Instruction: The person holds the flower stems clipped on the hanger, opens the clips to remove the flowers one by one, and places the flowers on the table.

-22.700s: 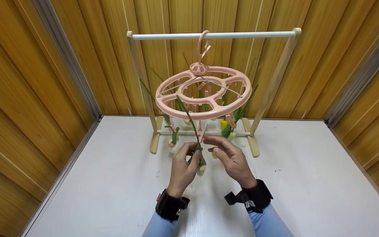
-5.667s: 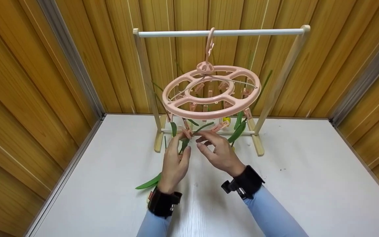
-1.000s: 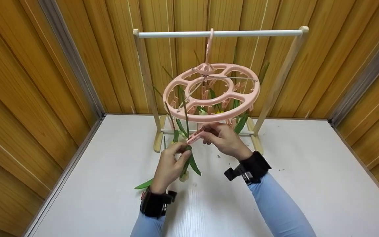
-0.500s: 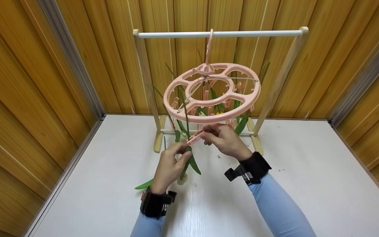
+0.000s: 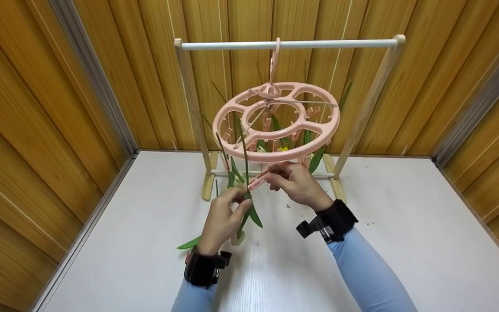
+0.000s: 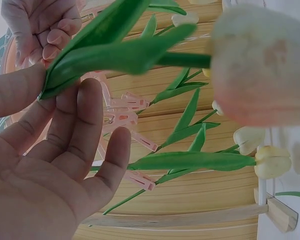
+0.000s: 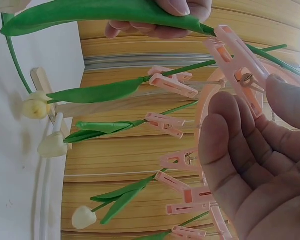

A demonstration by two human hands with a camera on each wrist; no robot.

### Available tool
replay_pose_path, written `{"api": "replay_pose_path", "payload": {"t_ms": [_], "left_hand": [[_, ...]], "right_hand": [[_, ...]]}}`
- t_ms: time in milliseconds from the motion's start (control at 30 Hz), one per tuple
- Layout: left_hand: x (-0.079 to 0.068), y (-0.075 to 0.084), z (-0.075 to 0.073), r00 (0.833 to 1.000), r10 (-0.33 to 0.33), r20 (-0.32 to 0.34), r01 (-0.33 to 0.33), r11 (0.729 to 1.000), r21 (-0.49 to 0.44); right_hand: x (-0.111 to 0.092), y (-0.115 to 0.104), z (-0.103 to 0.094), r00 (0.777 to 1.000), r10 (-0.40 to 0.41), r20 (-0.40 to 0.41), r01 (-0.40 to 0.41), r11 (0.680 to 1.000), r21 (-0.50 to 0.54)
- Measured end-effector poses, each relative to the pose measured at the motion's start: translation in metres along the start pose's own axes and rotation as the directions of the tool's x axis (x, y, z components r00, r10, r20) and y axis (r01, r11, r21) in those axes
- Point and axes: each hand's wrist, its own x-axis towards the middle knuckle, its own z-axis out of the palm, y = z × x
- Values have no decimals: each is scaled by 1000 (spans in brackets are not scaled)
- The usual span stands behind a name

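1. The left hand point(image 5: 225, 216) pinches a pale cream-and-pink tulip with long green leaves point(image 6: 125, 55) between thumb and index finger; its other fingers are loosely bent. The tulip hangs bloom down over the table, just below and in front of the hanger, stem rising past the rim.
2. The right hand point(image 5: 296, 184) grasps a pink plastic clothespin point(image 7: 240, 70) between thumb and fingers. The clothespin's tip meets the tulip's stem just above the left hand; whether its jaws grip the stem I cannot tell.
3. Counted: one round pink plastic hanger point(image 5: 271, 157), one rack of pale wood with a white top rail point(image 5: 336, 43), two black wristbands point(image 5: 337, 220), two light-blue sleeves point(image 5: 371, 268). The right wrist view shows at least six more pink clips point(image 7: 165, 125) and three blooms hanging beyond, one yellowish point(image 7: 35, 106), two white point(image 7: 84, 217); the full total is unclear.
4. A green leaf point(image 5: 189, 243) lies on the white table point(image 5: 124, 242) beside the left wristband.
5. The hands partly hide the rack's lower bar; wood-grain panels point(image 5: 145, 86) stand behind.
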Motion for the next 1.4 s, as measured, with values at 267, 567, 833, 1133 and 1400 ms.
{"api": "replay_pose_path", "payload": {"t_ms": [267,567,833,1133,1400], "left_hand": [[0,0,-1,1000,-5,-2,5,1000,15],[0,0,-1,1000,0,5,0,1000,17],[-1,1,-2,1000,-26,9,25,998,49],[0,0,-2,1000,-19,4,18,997,78],[-2,2,-3,1000,-31,7,30,996,81]], "right_hand": [[-1,0,-1,1000,8,0,-8,1000,-6],[-1,1,-2,1000,14,14,-14,1000,0],[-4,-1,-3,1000,12,24,-12,1000,-5],[-4,2,-3,1000,7,23,-7,1000,-26],[-4,4,-3,1000,-2,20,2,1000,-18]]}}
